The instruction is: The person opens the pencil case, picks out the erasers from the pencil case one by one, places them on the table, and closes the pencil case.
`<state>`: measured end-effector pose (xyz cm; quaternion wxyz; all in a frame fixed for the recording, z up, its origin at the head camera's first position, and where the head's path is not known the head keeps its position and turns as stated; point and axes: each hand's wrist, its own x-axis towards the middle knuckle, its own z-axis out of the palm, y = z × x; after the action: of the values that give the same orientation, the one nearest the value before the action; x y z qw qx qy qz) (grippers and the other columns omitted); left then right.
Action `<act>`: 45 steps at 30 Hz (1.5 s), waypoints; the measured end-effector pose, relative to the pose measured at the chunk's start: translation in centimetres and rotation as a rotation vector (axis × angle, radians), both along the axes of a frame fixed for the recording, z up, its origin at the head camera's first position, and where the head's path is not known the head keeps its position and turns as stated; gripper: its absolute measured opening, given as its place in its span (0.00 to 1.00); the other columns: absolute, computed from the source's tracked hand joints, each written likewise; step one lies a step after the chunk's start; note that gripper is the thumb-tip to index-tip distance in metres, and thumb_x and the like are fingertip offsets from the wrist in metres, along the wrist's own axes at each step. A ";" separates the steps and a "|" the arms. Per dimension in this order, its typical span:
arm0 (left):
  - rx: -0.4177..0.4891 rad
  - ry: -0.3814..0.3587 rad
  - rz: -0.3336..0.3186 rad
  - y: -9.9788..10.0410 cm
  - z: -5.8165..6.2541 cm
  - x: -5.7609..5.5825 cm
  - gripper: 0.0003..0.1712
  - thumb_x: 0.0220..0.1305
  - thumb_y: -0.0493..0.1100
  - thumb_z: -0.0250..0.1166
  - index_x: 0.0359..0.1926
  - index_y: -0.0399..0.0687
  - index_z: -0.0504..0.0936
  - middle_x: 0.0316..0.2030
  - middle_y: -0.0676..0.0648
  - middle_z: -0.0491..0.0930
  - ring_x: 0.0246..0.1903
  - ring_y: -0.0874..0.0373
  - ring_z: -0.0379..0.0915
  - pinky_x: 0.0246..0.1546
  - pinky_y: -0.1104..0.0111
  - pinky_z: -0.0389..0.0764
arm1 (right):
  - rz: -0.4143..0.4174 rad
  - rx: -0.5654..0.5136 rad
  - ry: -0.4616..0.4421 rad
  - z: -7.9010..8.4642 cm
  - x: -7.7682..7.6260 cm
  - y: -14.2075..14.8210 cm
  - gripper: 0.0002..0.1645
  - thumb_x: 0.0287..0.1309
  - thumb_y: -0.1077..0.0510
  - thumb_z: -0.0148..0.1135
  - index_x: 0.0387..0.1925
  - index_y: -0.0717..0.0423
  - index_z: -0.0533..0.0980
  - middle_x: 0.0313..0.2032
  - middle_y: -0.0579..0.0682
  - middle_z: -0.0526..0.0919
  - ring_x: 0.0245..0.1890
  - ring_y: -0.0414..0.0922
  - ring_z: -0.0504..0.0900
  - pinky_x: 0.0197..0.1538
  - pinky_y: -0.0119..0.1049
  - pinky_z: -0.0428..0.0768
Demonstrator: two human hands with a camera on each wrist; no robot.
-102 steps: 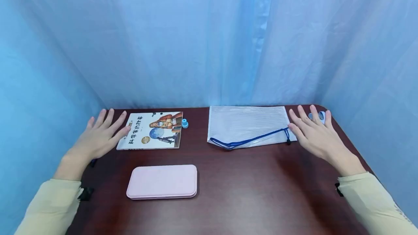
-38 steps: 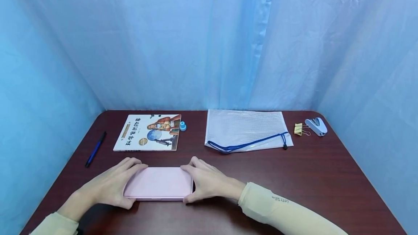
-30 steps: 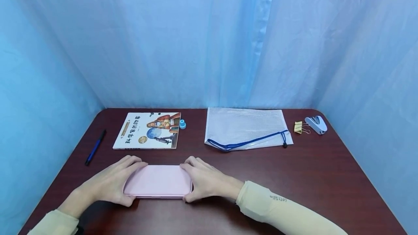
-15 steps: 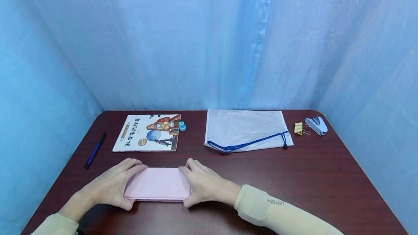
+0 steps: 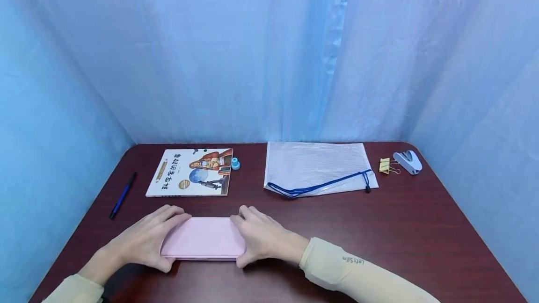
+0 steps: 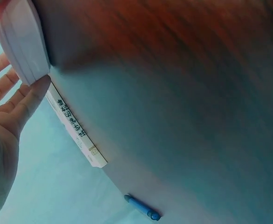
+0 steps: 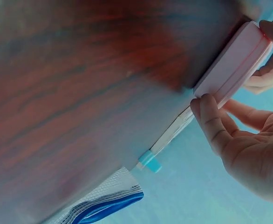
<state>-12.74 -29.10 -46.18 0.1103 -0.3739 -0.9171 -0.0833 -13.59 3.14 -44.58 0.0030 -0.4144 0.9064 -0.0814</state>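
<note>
A flat pink pencil case [image 5: 204,237] lies on the dark wooden table at the front, left of the middle. My left hand [image 5: 147,240] grips its left end, with fingers at the far edge and thumb at the near edge. At the opposite end my right hand [image 5: 263,237] grips it the same way. In the left wrist view, the left hand's fingers reach around an end of the case [image 6: 22,42]. The right wrist view shows the case [image 7: 234,63] with a seam along its side and both hands on it. Its lid looks closed.
Behind the case lies a book [image 5: 189,172], with a small light-blue object [image 5: 235,163] at its right edge. A blue pen [image 5: 122,195] lies far left. Farther right are a white mesh pouch [image 5: 316,167], a yellow binder clip [image 5: 384,165] and a pale blue stapler [image 5: 408,162]. Curtains surround the table.
My hands were spread apart above the table's sides; they came inward and took hold of the pencil case's ends. Since then, the right hand has shifted slightly left and the case has barely moved.
</note>
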 end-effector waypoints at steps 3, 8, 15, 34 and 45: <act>0.003 -0.010 0.014 -0.1 -0.1 0.1 0.56 0.17 0.63 0.81 0.59 0.52 0.81 0.52 0.59 0.73 0.50 0.66 0.67 0.46 0.65 0.79 | 0.004 0.000 -0.001 0.0 0.0 0.0 0.52 0.28 0.35 0.81 0.57 0.54 0.77 0.41 0.45 0.72 0.38 0.40 0.72 0.34 0.29 0.76; 0.013 -0.007 0.010 -0.3 -0.2 0.3 0.56 0.17 0.63 0.81 0.58 0.51 0.81 0.52 0.60 0.73 0.50 0.66 0.67 0.46 0.65 0.78 | 0.029 0.005 -0.017 0.2 -0.2 0.0 0.50 0.29 0.35 0.81 0.57 0.54 0.79 0.40 0.44 0.74 0.38 0.40 0.73 0.37 0.29 0.76; 0.047 -0.028 -0.008 -0.5 0.2 0.1 0.56 0.17 0.61 0.82 0.58 0.49 0.82 0.53 0.59 0.73 0.51 0.66 0.68 0.47 0.65 0.78 | 0.053 0.024 -0.064 1.0 -1.0 -0.1 0.48 0.32 0.36 0.79 0.57 0.53 0.80 0.41 0.44 0.76 0.35 0.38 0.75 0.38 0.29 0.77; 0.375 -0.363 0.010 -1.4 -0.2 0.4 0.64 0.38 0.56 0.87 0.74 0.47 0.63 0.64 0.47 0.71 0.59 0.54 0.70 0.59 0.77 0.67 | 0.046 -0.131 -0.391 1.3 -3.6 1.8 0.50 0.49 0.33 0.74 0.66 0.59 0.75 0.57 0.51 0.83 0.53 0.39 0.80 0.57 0.32 0.76; 0.642 -0.654 0.055 -2.5 -0.6 0.2 0.71 0.41 0.42 0.87 0.77 0.43 0.46 0.62 0.37 0.60 0.60 0.55 0.70 0.57 0.70 0.76 | -0.125 -0.526 -1.021 0.7 -6.0 3.0 0.36 0.62 0.46 0.70 0.65 0.61 0.73 0.49 0.52 0.85 0.41 0.49 0.87 0.43 0.43 0.86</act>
<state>-12.50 -31.59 -46.76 -0.0724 -0.2503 -0.8412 -0.4738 -19.55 6.17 -43.89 0.3321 -0.2553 0.7622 -0.4936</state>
